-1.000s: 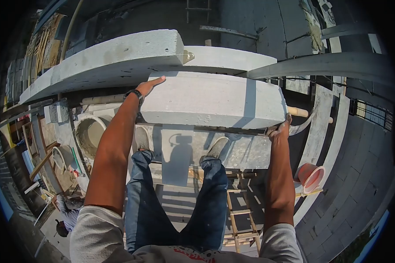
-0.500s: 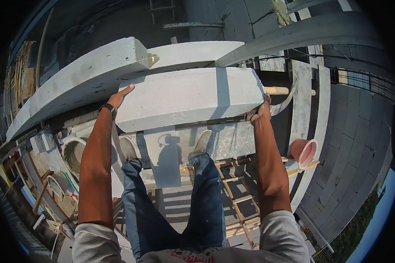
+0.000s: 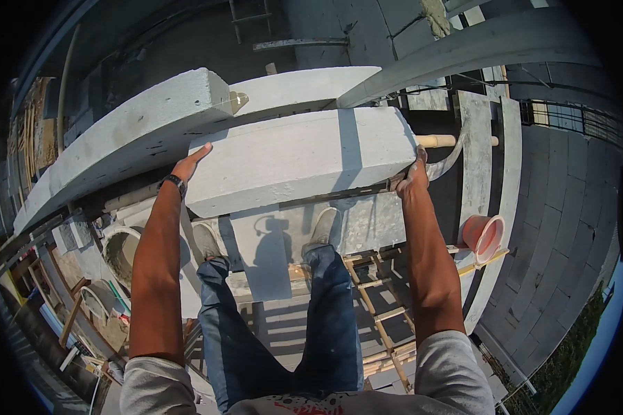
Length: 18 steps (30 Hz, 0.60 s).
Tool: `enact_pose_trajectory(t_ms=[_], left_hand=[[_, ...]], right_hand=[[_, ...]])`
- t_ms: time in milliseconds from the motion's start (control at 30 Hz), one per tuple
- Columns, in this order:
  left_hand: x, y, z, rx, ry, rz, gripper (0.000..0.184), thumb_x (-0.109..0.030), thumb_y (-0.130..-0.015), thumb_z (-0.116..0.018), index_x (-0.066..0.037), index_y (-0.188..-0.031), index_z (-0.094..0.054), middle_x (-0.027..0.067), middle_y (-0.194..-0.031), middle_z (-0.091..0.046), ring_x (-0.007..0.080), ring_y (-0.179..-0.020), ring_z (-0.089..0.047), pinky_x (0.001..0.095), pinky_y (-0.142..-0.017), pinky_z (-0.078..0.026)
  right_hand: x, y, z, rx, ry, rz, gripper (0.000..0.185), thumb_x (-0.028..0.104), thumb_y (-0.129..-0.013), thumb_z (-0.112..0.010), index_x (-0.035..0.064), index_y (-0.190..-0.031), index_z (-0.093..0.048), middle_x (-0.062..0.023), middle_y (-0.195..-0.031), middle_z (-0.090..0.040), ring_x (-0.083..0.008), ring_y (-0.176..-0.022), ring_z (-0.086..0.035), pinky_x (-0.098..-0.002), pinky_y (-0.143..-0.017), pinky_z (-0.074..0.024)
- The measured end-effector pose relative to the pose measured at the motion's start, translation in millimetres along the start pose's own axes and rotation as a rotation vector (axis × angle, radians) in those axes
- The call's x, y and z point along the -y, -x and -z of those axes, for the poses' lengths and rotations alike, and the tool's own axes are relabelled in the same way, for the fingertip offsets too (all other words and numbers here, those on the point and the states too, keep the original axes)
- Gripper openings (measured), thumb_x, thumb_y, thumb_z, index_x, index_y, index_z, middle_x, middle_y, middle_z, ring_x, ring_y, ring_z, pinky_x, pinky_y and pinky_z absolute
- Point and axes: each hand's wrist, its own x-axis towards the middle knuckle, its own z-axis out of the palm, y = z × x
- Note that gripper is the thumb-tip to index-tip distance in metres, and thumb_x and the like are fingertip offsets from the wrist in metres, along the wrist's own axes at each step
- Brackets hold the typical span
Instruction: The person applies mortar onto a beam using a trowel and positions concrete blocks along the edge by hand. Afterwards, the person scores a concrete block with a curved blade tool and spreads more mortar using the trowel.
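Note:
A long white concrete block, light and smooth-faced, is held out in front of me by its two ends. My left hand, with a dark watch at the wrist, presses the block's left end, thumb on the upper edge. At the right end my right hand grips the lower corner; its fingers are partly hidden beneath. Just beyond lies a row of similar blocks, the left one near my left hand and another behind. Grey mortar shows on the end of the left block.
My shoes stand on scaffold boards. A bamboo ladder is below right. To the right are a red bucket and a bamboo pole. A mortar bucket stands at left. A grey column rises beyond the blocks.
The view has shifted slightly. The block's left end sits a little lower and tilts slightly more; both hands keep their hold on it.

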Motion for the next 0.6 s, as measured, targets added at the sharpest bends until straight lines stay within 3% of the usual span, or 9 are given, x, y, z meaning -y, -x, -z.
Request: enact_pose_trajectory(t_ms=[133,233,333,600], left_hand=[[8,-13,2,0.007,-0.010,0.006,0.097,-0.075,-0.077,-0.074,0.000,-0.137,-0.062,0.0184,-0.137,-0.063,0.0298,-0.128,-0.057,0.0378,-0.111,-0.039],[14,-22,3,0.040,0.023,0.014,0.096,-0.074,-0.077,-0.075,0.000,-0.136,-0.063,0.0181,-0.136,-0.063,0.0288,-0.127,-0.058,0.0372,-0.110,-0.040],[10,-14,2,0.022,0.018,0.031,0.095,-0.074,-0.076,-0.075,0.000,-0.135,-0.064,0.0175,-0.134,-0.065,0.0273,-0.124,-0.060,0.0359,-0.108,-0.041],[5,-5,3,0.072,0.064,0.028,0.095,-0.074,-0.076,-0.076,0.000,-0.134,-0.064,0.0176,-0.132,-0.066,0.0271,-0.122,-0.061,0.0362,-0.107,-0.043]], right_hand=[[1,6,-4,-0.107,0.021,0.020,0.056,0.042,-0.098,-0.069,0.0076,-0.139,-0.056,-0.0138,-0.132,-0.065,-0.0334,-0.110,-0.070,-0.0517,-0.087,-0.0611],[-1,7,-6,-0.099,0.086,0.038,0.055,0.052,-0.097,-0.065,0.0122,-0.135,-0.060,-0.0086,-0.136,-0.064,-0.0292,-0.118,-0.065,-0.0432,-0.097,-0.0557],[1,6,-3,-0.064,0.034,0.022,0.057,0.042,-0.097,-0.070,0.0057,-0.139,-0.055,-0.0135,-0.132,-0.066,-0.0331,-0.110,-0.069,-0.0519,-0.087,-0.0608],[-1,3,-1,-0.075,0.069,0.020,0.058,0.045,-0.096,-0.070,0.0080,-0.139,-0.055,-0.0116,-0.136,-0.063,-0.0339,-0.112,-0.068,-0.0506,-0.089,-0.0596]])
